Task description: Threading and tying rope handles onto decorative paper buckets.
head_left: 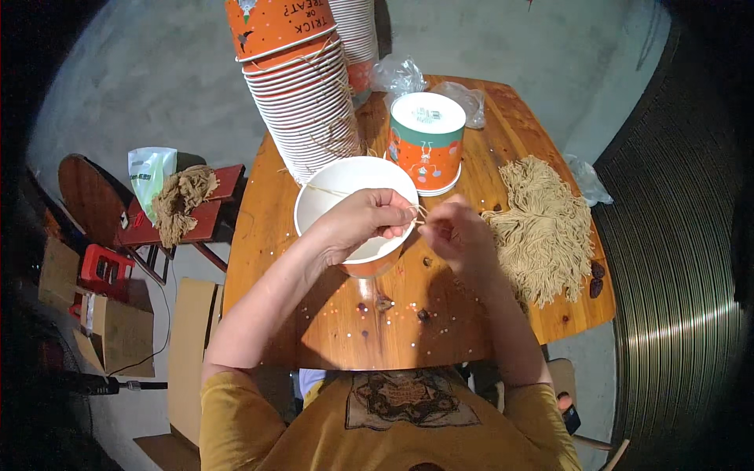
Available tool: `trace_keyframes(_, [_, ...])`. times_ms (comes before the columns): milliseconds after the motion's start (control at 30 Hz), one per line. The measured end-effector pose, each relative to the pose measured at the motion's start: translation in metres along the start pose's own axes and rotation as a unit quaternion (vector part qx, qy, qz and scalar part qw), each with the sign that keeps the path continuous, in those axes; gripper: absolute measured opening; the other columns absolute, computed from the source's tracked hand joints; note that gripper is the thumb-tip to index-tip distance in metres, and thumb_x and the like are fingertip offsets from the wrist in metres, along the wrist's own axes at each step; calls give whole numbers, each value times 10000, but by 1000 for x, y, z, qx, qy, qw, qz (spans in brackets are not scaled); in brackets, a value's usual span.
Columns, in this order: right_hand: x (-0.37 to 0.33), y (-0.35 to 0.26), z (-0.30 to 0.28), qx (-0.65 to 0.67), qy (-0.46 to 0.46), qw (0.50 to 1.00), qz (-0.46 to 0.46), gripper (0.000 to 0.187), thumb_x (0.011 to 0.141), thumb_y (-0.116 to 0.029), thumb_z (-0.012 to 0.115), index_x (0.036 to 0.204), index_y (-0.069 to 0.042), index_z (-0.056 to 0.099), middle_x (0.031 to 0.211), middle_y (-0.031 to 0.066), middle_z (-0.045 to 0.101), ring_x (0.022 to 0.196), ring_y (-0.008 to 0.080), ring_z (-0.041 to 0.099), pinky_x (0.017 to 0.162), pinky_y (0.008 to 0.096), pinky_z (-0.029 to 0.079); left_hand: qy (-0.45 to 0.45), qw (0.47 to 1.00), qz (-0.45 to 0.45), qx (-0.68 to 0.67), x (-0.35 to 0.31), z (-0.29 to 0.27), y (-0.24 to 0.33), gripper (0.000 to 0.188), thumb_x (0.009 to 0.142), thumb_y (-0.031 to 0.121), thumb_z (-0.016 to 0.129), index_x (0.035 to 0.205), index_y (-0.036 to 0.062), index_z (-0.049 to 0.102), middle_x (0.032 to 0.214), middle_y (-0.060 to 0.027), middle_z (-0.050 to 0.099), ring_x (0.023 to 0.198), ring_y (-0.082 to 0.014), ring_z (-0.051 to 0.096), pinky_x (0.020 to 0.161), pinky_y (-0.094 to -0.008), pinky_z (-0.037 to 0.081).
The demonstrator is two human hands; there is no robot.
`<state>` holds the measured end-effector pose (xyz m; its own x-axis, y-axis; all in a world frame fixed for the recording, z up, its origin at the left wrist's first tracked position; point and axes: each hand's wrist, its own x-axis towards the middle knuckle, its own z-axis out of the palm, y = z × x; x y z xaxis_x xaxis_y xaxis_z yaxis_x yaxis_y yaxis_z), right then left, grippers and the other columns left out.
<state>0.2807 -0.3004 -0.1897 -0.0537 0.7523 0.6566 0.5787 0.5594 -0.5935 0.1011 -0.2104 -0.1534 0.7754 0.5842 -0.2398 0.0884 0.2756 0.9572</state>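
A tall stack of paper buckets (302, 110) stands at the tabletop's (345, 330) far left edge. Mid-tabletop, the left hand (357, 224) rests over the open white-lined bucket (355, 206), its grip pinched on a thin string (419, 213); the right hand (458, 235) pinches the same string. Keeping it taut should help. Loose string bundle (542, 228) lies by the right edge.

We see the table (330, 330) brightly lit from above, sharp at centre; edges bend and darken toward the rim.
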Motion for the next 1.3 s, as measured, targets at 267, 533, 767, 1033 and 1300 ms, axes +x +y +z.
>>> trace_keyframes(267, [1, 1, 1, -69, -5, 997, -39, 279, 789, -149, 667, 1008, -99, 501, 804, 41, 554, 644, 194, 570, 657, 354, 432, 9, 998, 62, 16, 1, 6, 0, 128, 789, 16, 558, 915, -4, 561, 797, -21, 550, 707, -80, 503, 657, -202, 418])
trace_keyframes(533, [2, 4, 4, -51, 10, 999, -16, 256, 814, -134, 634, 1035, -104, 507, 817, 45, 557, 714, 223, 577, 674, 369, 430, 18, 997, 70, 29, 1, 8, 2, 143, 774, 8, 560, 916, -8, 557, 795, -17, 541, 702, -79, 493, 653, -199, 409])
trace_keyframes(767, [3, 5, 5, -86, 28, 995, -46, 173, 792, -77, 624, 910, -76, 497, 762, 68, 548, 688, 248, 572, 647, 367, 450, -1, 996, 66, 62, 2, 7, 3, 140, 797, 19, 562, 935, 21, 537, 834, -6, 536, 740, -77, 496, 703, -203, 421])
trace_keyframes(1033, [-2, 6, 9, 25, 34, 999, 33, 131, 808, -42, 587, 905, -48, 499, 782, 110, 565, 661, 236, 584, 595, 338, 466, 9, 995, 66, 79, 3, 9, 2, 194, 756, 7, 579, 947, 23, 550, 794, 17, 514, 726, -62, 490, 677, -189, 417])
trace_keyframes(1300, [-6, 6, 13, 78, 44, 994, 58, 165, 817, -24, 596, 953, -36, 504, 813, 80, 576, 699, 154, 589, 629, 284, 482, 8, 991, 59, 119, 1, 11, 6, 162, 841, 78, 588, 984, 21, 537, 886, -5, 554, 819, -78, 516, 776, -216, 425])
